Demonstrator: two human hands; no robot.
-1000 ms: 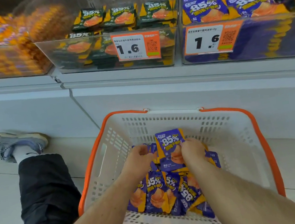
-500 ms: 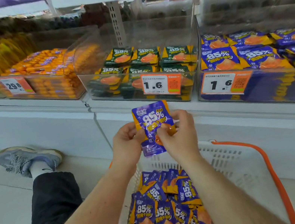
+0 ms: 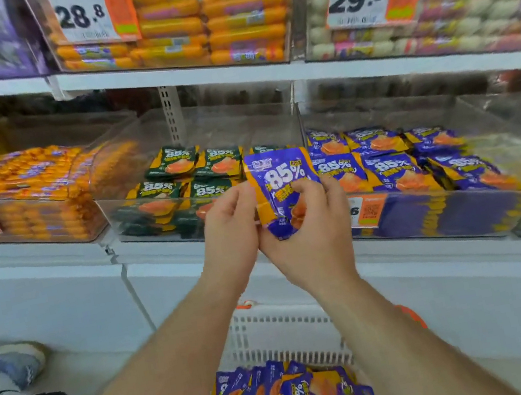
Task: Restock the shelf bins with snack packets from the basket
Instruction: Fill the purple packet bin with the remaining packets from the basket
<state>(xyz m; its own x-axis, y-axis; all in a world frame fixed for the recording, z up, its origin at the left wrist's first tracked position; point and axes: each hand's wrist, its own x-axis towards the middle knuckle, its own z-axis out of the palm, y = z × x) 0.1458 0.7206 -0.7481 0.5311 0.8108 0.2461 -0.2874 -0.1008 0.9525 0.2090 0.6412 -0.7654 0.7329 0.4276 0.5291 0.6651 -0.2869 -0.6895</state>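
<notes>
Head view: both hands' fingers (image 3: 307, 190) pinch one purple packet (image 3: 280, 181) upright.

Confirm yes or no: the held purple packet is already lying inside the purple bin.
No. Both hands, left hand and right hand, hold the purple packet in front of the bins.

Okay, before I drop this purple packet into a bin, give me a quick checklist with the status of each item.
1. Packet held securely: ok. The right hand and left hand both pinch the purple packet.
2. Matching bin found: ok. The purple packet bin sits to the right, behind the packet.
3. Wrong bin avoided: ok so far. The green packet bin is to the left.
4. Room in the purple bin: cannot tell; its top layer looks full at the front.
5. Packet undamaged: cannot tell; fingers cover its lower half.
6. More stock left: ok. The basket holds more purple packets.
</notes>
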